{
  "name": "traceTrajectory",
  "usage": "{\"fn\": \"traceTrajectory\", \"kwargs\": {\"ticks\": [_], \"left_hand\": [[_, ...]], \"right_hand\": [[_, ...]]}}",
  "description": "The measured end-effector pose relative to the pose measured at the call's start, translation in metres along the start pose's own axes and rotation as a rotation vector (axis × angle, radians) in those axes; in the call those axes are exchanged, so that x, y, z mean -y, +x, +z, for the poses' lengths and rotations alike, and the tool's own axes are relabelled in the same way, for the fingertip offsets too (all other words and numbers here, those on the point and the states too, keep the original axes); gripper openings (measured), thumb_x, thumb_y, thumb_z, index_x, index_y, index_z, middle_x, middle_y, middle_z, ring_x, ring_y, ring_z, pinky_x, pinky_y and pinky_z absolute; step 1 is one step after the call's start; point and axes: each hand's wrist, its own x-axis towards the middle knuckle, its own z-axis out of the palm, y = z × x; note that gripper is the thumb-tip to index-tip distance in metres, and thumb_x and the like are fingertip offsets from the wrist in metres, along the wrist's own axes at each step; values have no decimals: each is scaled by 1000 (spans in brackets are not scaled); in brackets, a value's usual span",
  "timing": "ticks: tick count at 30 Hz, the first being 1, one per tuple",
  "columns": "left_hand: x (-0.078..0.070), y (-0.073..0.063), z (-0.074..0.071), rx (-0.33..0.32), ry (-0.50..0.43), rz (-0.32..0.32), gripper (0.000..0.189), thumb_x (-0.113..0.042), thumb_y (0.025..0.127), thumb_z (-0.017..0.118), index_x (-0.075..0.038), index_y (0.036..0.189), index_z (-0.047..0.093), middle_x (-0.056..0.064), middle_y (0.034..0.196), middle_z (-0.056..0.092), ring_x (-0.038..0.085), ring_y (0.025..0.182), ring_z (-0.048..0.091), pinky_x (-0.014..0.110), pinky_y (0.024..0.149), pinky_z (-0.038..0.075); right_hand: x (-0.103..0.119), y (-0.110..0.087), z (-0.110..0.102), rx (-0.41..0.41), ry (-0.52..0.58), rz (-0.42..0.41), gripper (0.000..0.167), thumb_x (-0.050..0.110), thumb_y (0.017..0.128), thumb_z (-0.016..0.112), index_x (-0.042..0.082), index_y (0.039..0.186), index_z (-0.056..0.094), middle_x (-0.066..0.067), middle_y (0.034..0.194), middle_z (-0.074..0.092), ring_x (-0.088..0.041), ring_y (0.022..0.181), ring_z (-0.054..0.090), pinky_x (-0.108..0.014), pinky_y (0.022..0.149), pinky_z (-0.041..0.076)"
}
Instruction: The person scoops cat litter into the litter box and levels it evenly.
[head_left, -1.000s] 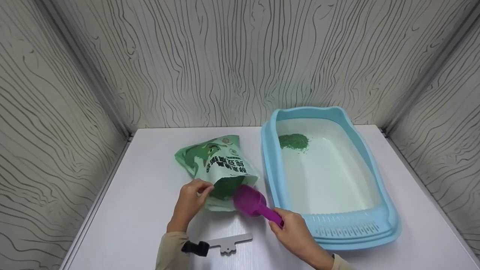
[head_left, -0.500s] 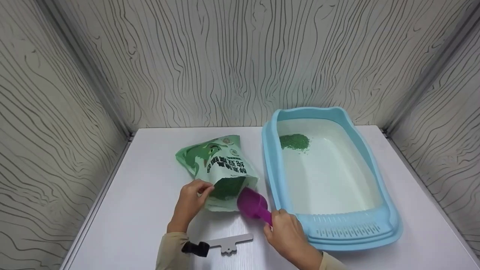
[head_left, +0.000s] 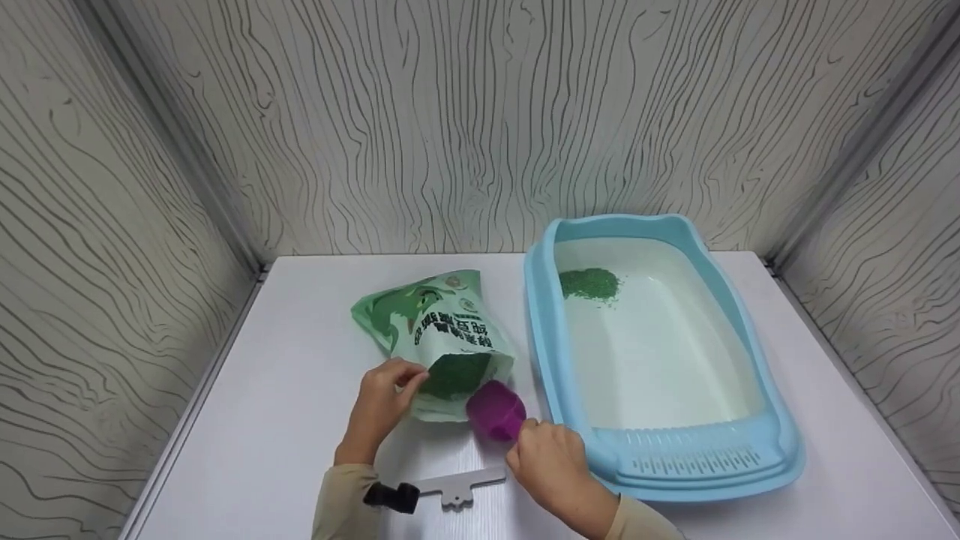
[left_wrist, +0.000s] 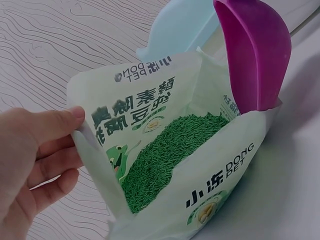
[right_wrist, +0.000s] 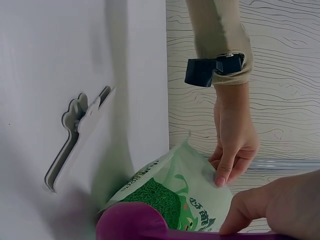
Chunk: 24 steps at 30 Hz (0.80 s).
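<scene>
A green bag of cat litter [head_left: 427,319] lies on the table with its mouth toward me. Green pellets [left_wrist: 165,155] fill the opening. My left hand [head_left: 382,401] pinches the left edge of the bag's mouth between thumb and fingers, holding it apart. In my right hand [head_left: 551,465] is the handle of a purple scoop [head_left: 495,409]; its bowl is at the right corner of the bag's mouth. The left wrist view shows the scoop's tip [left_wrist: 252,95] right at the bag's rim, outer side partly facing the camera. The inside of the bowl is mostly hidden there.
A light blue litter box [head_left: 551,360] stands to the right, with a small heap of green pellets [head_left: 590,283] in its far left corner. A grey sealing clip [head_left: 457,486] lies in front of the bag. Wood-patterned panels [head_left: 480,127] enclose the table.
My right hand has moved left and turned over the scoop's handle, bringing the bowl slightly lower beside the bag's mouth. My left hand and the bag stay nearly still.
</scene>
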Motion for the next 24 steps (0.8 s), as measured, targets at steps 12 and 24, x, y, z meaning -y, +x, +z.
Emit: {"fn": "traceTrajectory", "kwargs": {"ticks": [12, 24], "left_hand": [[0, 0, 1, 2, -3, 4, 5, -8, 84, 73, -5, 80, 72, 2, 72, 69, 12, 64, 64, 23, 61, 54], [1, 1, 2, -21, -11, 28, 5, -7, 84, 73, -5, 80, 71, 3, 71, 68, 12, 64, 63, 23, 60, 54]], "right_hand": [[11, 2, 10, -11, 20, 37, 21, 14, 66, 67, 7, 54, 51, -8, 49, 54, -22, 43, 51, -35, 38, 37], [21, 3, 28, -34, 39, 100, 21, 16, 69, 68, 4, 60, 54, -10, 52, 57, -27, 46, 55, -38, 42, 40]]}}
